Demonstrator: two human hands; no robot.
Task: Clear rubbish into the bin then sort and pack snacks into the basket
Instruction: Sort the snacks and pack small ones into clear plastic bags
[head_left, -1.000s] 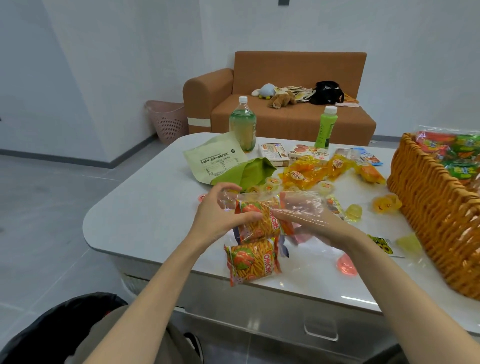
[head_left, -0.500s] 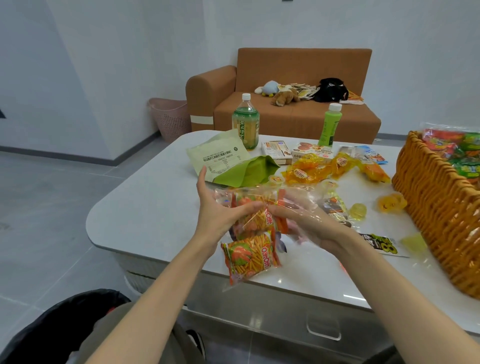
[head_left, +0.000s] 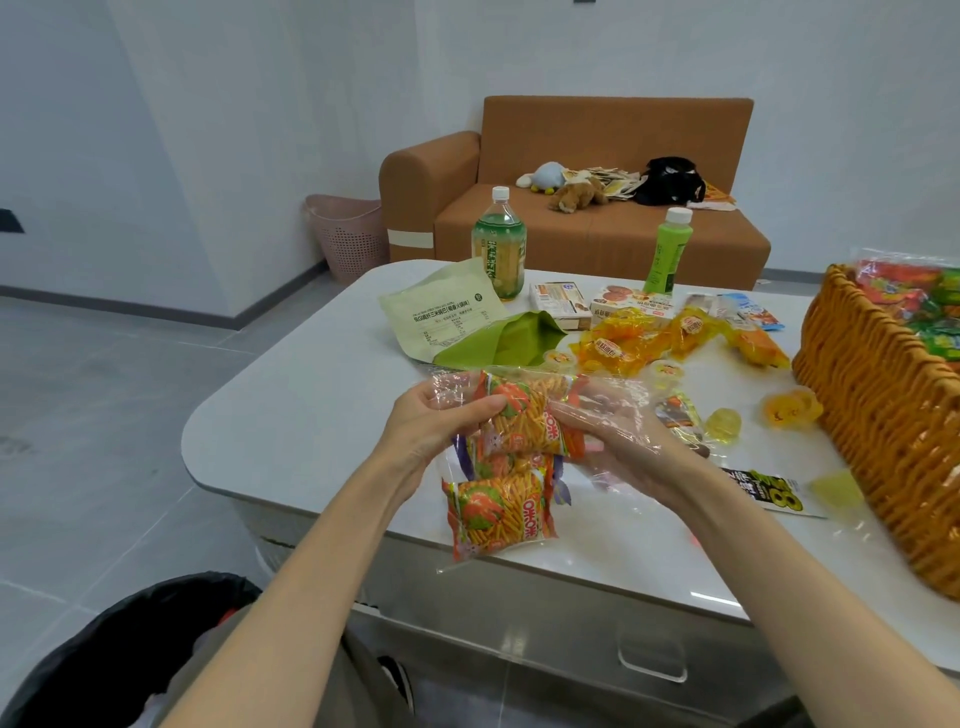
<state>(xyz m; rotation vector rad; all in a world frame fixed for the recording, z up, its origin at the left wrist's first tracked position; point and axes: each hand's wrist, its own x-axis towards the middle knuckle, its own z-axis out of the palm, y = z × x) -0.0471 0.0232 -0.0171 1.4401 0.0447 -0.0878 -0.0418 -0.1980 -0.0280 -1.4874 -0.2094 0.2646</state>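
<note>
Sorting step: your left hand (head_left: 434, 428) grips the upper orange stick-snack packet (head_left: 524, 415) through its clear outer bag (head_left: 618, 387) above the table (head_left: 291, 415) edge, your right hand (head_left: 621, 449) apparently pinching the film; next, free the packets for the wicker basket (head_left: 883, 415) and drop the film in the black-lined bin (head_left: 119, 649).

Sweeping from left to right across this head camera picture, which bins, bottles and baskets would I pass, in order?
Black-lined bin on the floor → pink plastic basket by the wall → large bottle → slim green bottle → wicker basket at the table's right end.
</note>
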